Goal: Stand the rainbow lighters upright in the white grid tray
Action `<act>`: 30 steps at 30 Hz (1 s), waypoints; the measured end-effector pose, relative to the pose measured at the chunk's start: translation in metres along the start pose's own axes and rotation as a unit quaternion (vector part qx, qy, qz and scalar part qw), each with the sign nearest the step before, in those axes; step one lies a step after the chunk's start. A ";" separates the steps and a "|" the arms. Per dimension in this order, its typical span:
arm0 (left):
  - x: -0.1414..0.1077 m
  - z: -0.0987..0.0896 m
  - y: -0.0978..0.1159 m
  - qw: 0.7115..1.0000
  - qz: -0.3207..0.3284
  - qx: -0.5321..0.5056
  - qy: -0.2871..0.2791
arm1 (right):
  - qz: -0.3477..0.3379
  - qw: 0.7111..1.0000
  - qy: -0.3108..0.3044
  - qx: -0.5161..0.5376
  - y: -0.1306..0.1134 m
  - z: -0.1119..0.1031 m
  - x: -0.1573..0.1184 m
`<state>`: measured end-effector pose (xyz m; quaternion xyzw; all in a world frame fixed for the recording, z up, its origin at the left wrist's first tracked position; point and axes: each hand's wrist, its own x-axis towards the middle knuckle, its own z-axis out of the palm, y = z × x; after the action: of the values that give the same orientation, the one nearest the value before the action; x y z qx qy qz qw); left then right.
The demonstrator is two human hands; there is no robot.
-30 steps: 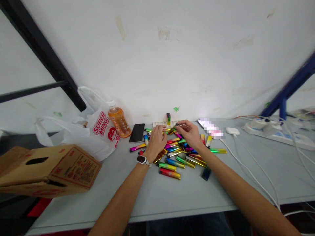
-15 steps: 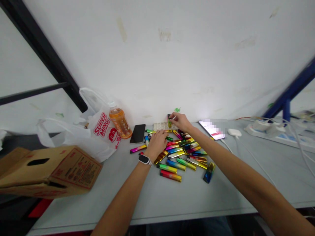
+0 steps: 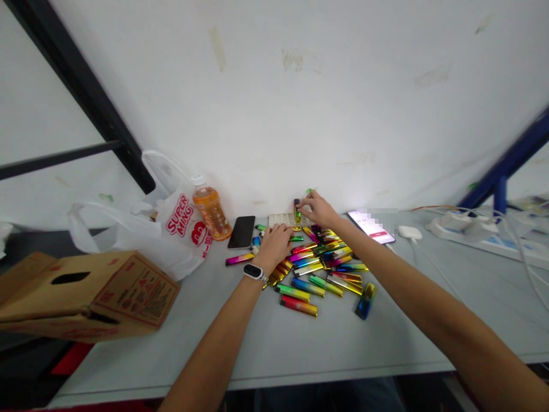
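Shiny metallic-coloured lighters (image 3: 306, 289) lie in a loose heap on the grey table. Behind them, against the wall, is a pale tray (image 3: 281, 220) with rows of small cells. My right hand (image 3: 319, 209) pinches a lighter (image 3: 297, 212) that stands upright at the tray, its dark top up; whether its base sits in a cell cannot be made out. My left hand (image 3: 275, 246), with a watch at the wrist, lies palm down over the left side of the heap and the tray's front edge, fingers stretched out. What lies beneath its palm is hidden.
Left of the heap are a dark phone (image 3: 242, 232), an orange drink bottle (image 3: 211, 210), a white plastic bag (image 3: 180, 246) and a cardboard box (image 3: 128, 292). To the right lie a lit phone (image 3: 369, 225), a white charger case (image 3: 410, 232) with cable, and a power strip (image 3: 484, 232).
The view has shifted slightly. My right fingers have loosened a little around the upright lighter, which stays at the tray. My left hand keeps its place.
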<state>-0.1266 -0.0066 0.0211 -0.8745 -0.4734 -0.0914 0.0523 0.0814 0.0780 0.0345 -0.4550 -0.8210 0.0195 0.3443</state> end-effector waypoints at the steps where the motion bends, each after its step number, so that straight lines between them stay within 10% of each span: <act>1: 0.001 0.001 -0.001 1.000 0.003 -0.002 -0.002 | 0.003 1.000 -0.001 -0.015 -0.002 -0.001 -0.003; 11: 0.002 -0.004 0.004 0.986 -0.023 -0.156 0.052 | 0.056 0.984 0.135 0.097 -0.047 -0.020 -0.037; 30: -0.013 -0.016 0.021 0.782 -0.044 -0.618 0.064 | 0.109 0.963 0.138 0.203 -0.084 -0.013 -0.095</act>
<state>-0.1181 -0.0312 0.0334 -0.6897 -0.3494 -0.4221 -0.4734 0.0606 -0.0468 0.0217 -0.4608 -0.6900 0.1600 0.5347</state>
